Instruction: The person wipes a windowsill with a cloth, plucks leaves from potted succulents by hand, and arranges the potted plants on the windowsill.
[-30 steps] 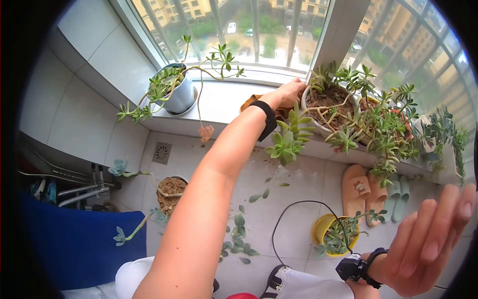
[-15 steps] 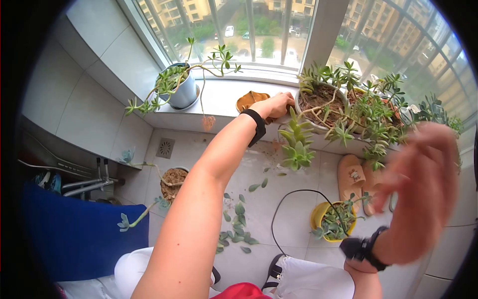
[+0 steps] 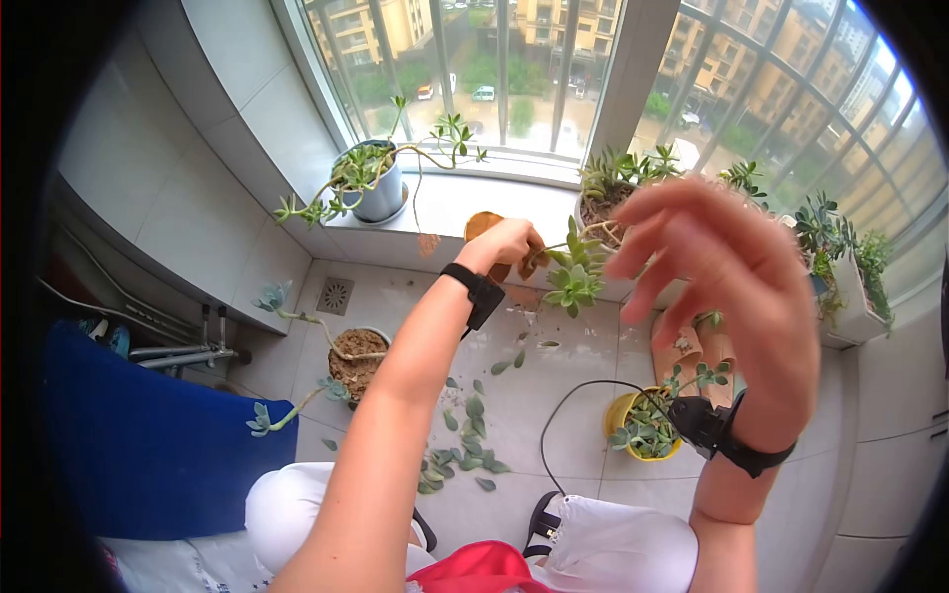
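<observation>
My left hand is at the front edge of the windowsill, its fingers curled over an orange-brown, dish-like object. Parts of that object show behind and below the hand; the fingertips are mostly hidden. Just right of it, a succulent rosette hangs over the sill edge on a stem from the round pot. My right hand is raised close to the camera, blurred, with bent fingers apart and nothing in them. It hides part of the plants on the sill. Each wrist wears a black strap.
A grey-blue pot with a trailing succulent stands on the sill's left. On the floor are a pot of soil, loose leaves, a yellow pot and slippers. A black cable loops between my feet and the yellow pot.
My left hand has drawn back leftward from the round pot, and the brown object has shifted toward the sill edge. My right hand has moved left and its fingers have spread. The view has shifted slightly.
</observation>
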Tool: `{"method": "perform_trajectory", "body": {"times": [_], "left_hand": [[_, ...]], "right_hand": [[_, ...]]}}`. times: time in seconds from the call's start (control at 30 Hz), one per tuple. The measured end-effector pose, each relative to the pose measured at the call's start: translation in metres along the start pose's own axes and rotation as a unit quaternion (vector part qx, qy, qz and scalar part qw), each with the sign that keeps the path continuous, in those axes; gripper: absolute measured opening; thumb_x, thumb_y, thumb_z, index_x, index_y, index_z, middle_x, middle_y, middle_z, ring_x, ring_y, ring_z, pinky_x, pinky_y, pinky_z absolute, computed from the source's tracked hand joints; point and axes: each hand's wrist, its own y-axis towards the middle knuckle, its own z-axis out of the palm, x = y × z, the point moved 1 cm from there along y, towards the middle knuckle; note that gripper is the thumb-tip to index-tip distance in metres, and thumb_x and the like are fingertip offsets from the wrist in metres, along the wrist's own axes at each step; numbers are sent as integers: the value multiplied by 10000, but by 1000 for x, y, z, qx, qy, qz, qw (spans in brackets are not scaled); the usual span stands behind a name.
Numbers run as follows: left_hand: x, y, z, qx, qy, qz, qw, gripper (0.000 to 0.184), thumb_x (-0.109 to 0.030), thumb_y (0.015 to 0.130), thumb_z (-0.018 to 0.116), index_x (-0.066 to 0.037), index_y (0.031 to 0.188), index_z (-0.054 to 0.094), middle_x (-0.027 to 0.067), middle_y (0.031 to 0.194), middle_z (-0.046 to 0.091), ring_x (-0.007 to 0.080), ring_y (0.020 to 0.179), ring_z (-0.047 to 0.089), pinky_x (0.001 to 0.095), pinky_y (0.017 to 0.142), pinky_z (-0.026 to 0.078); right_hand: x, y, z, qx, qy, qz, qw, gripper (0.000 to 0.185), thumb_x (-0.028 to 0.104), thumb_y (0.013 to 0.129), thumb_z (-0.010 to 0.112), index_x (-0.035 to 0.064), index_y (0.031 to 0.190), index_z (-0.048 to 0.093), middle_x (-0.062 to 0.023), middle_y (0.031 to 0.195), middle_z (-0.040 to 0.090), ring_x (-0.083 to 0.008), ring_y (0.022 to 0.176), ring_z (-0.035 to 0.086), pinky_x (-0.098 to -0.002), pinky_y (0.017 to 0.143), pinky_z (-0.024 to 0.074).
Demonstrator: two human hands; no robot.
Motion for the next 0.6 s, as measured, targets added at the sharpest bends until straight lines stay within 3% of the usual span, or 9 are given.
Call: {"method": "perform_trajectory", "body": {"times": [0.03,0.07,0.1,0.17,0.23,0.27,0.4,0.53,0.6], "left_hand": [[-31,-25,-30,-13,-57,-65,996,399,102,775,459,-41,1024,737,149,870,736,266,819,699,362,752,544],[5,-9,-22,-58,-262,-120,956,407,92,798,441,-55,1029,741,123,817,739,247,797,704,340,760,552],[6,-9,-31,-175,-218,-130,951,387,66,835,440,-85,994,759,115,848,739,247,787,704,329,759,557],[7,-7,-46,-355,-53,-158,920,369,-16,897,479,-147,1157,707,99,1148,688,242,1063,644,417,910,515],[28,12,-31,-362,10,-236,902,447,-163,937,533,-220,1380,528,66,1473,450,276,1374,384,563,1062,361],[31,18,-23,-245,-16,-332,911,580,-293,955,541,-268,1495,333,18,1590,249,300,1486,121,632,1135,171],[63,49,16,-315,-12,-361,878,690,-410,980,484,-186,1564,190,41,1618,200,302,1503,86,562,1187,50],[68,77,2,-409,0,-345,845,570,-367,971,496,-134,1479,381,104,1597,226,328,1489,133,615,1146,86],[79,93,3,-407,22,-341,847,506,-306,959,533,-104,1412,435,99,1532,324,274,1452,238,560,1151,142]], "right_hand": [[20,3,4,-44,51,-19,998,270,147,1015,452,-21,1173,594,-89,896,663,-121,591,625,-191,470,489],[32,6,6,-87,99,-37,991,278,137,1024,435,-31,1198,572,-89,905,652,-115,566,606,-185,456,480],[39,8,5,-62,197,-66,976,290,108,1030,409,-47,1264,482,-91,918,601,-113,564,555,-207,452,463],[49,6,4,-25,341,-95,935,321,68,1035,373,-57,1330,365,-96,928,528,-122,573,489,-245,452,439],[49,-6,7,-16,391,-101,915,299,53,1034,357,-47,1315,331,-102,917,491,-142,592,468,-275,464,424],[45,-14,11,-19,400,-97,911,267,48,1034,349,-37,1286,332,-107,911,486,-153,594,466,-286,467,420],[26,-42,30,-75,432,-93,894,155,40,1030,342,6,1181,346,-126,895,486,-180,586,469,-306,471,412],[4,-47,15,-73,446,-69,889,103,42,1025,359,29,1126,343,-133,878,490,-190,580,471,-310,462,408],[3,-42,12,-62,415,-51,906,151,88,1031,392,21,1152,451,-85,883,542,-144,628,495,-258,540,432]]}}
